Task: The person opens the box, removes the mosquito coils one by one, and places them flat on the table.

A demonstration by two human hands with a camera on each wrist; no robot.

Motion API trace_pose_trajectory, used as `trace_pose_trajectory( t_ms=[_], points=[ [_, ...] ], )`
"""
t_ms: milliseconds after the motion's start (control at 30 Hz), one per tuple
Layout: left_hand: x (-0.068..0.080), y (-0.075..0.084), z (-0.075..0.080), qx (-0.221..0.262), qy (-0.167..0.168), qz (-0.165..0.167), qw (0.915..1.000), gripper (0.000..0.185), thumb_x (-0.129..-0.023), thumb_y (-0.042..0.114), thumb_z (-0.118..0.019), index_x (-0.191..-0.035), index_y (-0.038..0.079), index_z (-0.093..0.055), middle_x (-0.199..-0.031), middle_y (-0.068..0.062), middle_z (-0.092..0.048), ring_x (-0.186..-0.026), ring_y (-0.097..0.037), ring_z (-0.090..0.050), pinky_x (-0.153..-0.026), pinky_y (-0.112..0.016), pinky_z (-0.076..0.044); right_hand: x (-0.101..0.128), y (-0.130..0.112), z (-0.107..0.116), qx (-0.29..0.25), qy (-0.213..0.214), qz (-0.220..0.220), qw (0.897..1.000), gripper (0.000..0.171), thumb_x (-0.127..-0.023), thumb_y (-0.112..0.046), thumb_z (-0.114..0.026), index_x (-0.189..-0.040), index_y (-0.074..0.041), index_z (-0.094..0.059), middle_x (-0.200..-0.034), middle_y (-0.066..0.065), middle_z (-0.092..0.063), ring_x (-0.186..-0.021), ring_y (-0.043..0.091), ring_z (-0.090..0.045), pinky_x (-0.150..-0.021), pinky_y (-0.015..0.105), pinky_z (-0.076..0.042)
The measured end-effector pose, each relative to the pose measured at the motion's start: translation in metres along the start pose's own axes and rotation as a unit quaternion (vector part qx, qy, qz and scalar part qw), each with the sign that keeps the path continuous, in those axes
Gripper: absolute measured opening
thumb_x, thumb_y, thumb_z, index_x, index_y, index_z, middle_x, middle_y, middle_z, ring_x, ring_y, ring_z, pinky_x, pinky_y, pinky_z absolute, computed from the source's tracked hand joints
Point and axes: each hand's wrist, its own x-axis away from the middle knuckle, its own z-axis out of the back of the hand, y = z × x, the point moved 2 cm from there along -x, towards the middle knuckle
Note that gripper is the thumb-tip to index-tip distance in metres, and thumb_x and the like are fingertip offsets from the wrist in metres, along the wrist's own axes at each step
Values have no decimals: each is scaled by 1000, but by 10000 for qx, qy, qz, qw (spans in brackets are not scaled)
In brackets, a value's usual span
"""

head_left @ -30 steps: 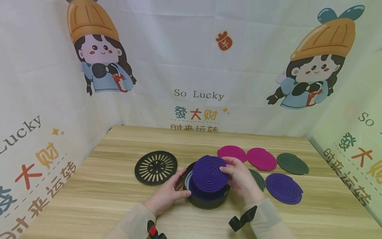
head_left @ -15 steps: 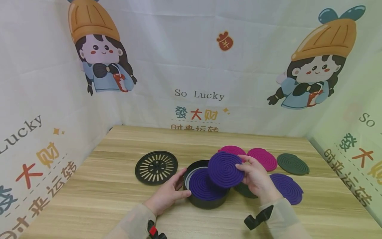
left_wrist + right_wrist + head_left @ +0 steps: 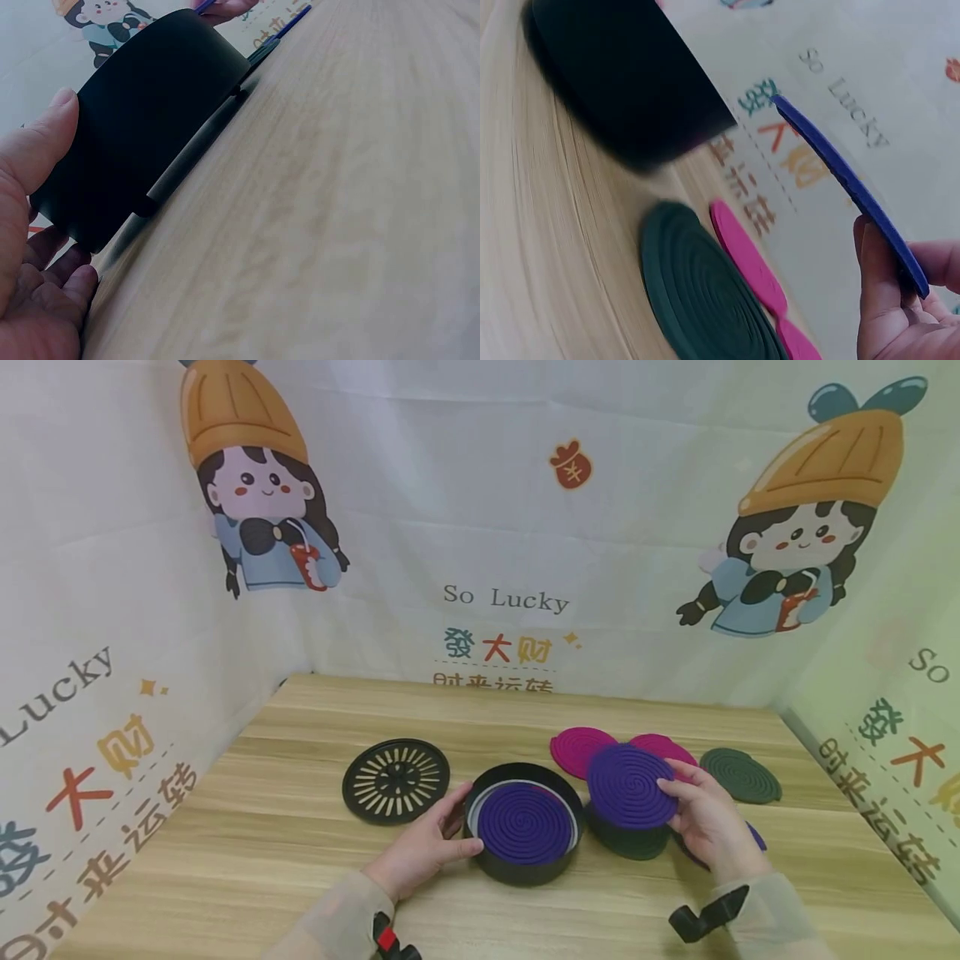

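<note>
- Round black holder (image 3: 523,862) of smooth matte plastic, low straight wall, standing near the front middle of the pale wood-grain table (image 3: 247,852); pale inner ring visible just inside the rim.
- Inside the holder: one purple spiral coil (image 3: 525,822), ridged, lying flat.
- Left hand (image 3: 423,850) at the holder's left wall, thumb and fingers curled round the smooth black side, clasping it.
- Right hand (image 3: 708,822) pinching a second purple spiral disc (image 3: 630,785) by its right edge; disc thin, flat, ridged in concentric turns, held tilted in the air just right of the holder and above the discs on the table.
- Black slotted lid (image 3: 396,780), round, with radial slots showing pale, lying flat on the table to the left of the holder, apart from it.
- Loose coils on the table to the right: two magenta discs (image 3: 576,748), partly hidden behind the held disc; two dark green discs, one (image 3: 741,774) at the far right, one (image 3: 628,842) beside the holder under the held disc; one purple disc (image 3: 756,837), mostly hidden by the right hand.
- Count of purple coils in view: three; magenta: two; dark green: two.
- Printed fabric backdrop (image 3: 502,527) on three sides, cartoon figures and lettering.
</note>
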Motion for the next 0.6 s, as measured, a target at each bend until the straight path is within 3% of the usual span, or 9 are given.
trace_pose_trajectory(
  t_ms=[600],
  points=[
    [1, 0, -4, 239, -106, 11, 9997, 91, -83, 11, -75, -153, 4, -18, -157, -21, -15, -144, -37, -13, -116, -46, -18, 17, -15, 86, -1149, 188, 135, 9931, 28, -96, 7, -47, -93, -17, -62, -87, -1, -65, -75, 10, -64, -64, 21, -56]
  ],
)
